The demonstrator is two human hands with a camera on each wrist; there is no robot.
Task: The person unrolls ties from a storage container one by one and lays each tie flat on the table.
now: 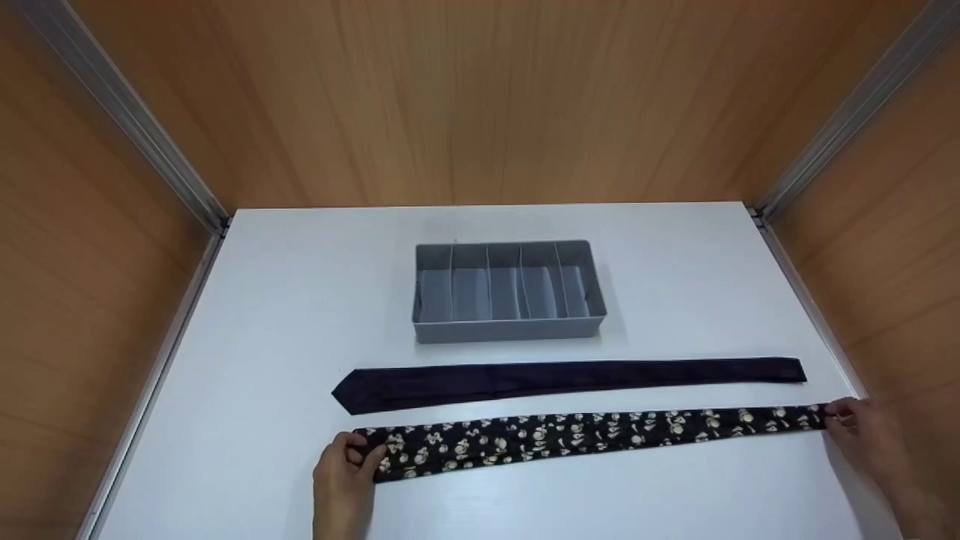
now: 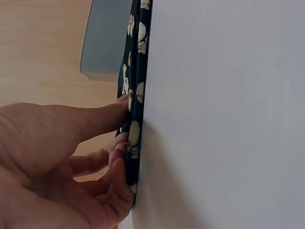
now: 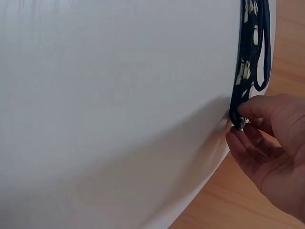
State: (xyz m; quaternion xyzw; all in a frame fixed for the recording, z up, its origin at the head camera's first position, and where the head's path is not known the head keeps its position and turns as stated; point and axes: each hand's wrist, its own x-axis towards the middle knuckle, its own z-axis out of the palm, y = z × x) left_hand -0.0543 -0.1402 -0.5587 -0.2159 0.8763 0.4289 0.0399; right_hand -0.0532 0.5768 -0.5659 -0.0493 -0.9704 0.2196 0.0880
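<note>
A black necktie with a cream floral-looking print (image 1: 540, 439) lies stretched lengthwise across the near part of the table. Its wide end is pinched by my left hand (image 1: 346, 480), thumb on top in the head view. At the narrow end, my right hand (image 1: 862, 435) pinches the tie between thumb and fingers. The left wrist view shows the left thumb (image 2: 107, 114) pressed against the patterned tie (image 2: 135, 138). Just beyond it, a plain dark necktie (image 1: 525, 381) lies flat, nearly parallel, its pointed end to the left.
A grey organizer box (image 1: 510, 330) with several compartments stands on the white table (image 1: 300, 300) behind the ties. Wooden panels (image 1: 487, 105) enclose the back and both sides, with metal rails (image 1: 150, 142) at the corners.
</note>
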